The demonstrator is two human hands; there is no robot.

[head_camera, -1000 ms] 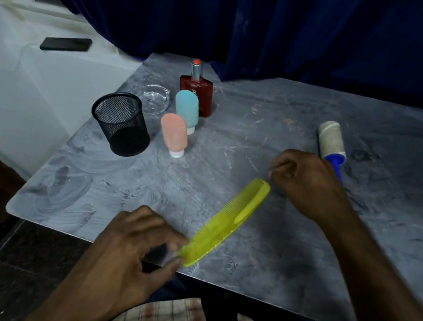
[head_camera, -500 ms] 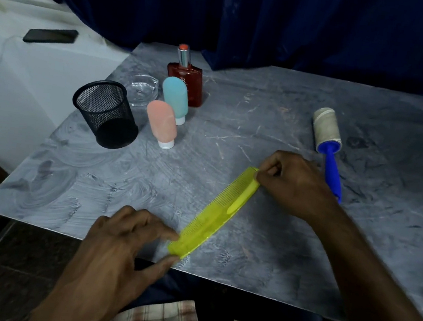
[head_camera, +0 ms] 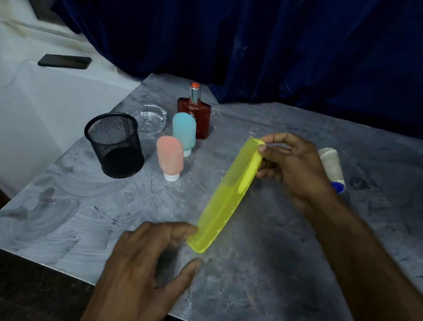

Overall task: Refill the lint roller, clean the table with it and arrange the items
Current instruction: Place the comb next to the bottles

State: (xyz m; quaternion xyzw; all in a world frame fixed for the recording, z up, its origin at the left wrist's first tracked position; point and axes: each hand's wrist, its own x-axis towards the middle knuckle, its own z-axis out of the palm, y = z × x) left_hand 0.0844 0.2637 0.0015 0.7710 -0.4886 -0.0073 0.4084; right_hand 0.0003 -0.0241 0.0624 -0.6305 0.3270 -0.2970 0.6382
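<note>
A yellow comb (head_camera: 227, 199) is lifted off the grey table (head_camera: 299, 264), tilted from lower left to upper right. My right hand (head_camera: 292, 167) pinches its far end between thumb and fingers. Close to the comb's near end, my left hand (head_camera: 149, 267) has its fingers spread and holds nothing; one fingertip is at the comb's tip. The lint roller (head_camera: 333, 168) lies behind my right hand, its pale roll and a bit of blue handle showing, the rest hidden.
At the table's left stand a black mesh cup (head_camera: 113, 145), a clear glass ashtray (head_camera: 151, 119), a pink tube (head_camera: 169, 158), a blue tube (head_camera: 184, 133) and a red perfume bottle (head_camera: 193, 111). A phone (head_camera: 64, 61) lies on the white ledge. Dark curtain behind.
My right hand took the comb's far end and raised it off the table, up and away from me. My left hand let go of the near end and opened.
</note>
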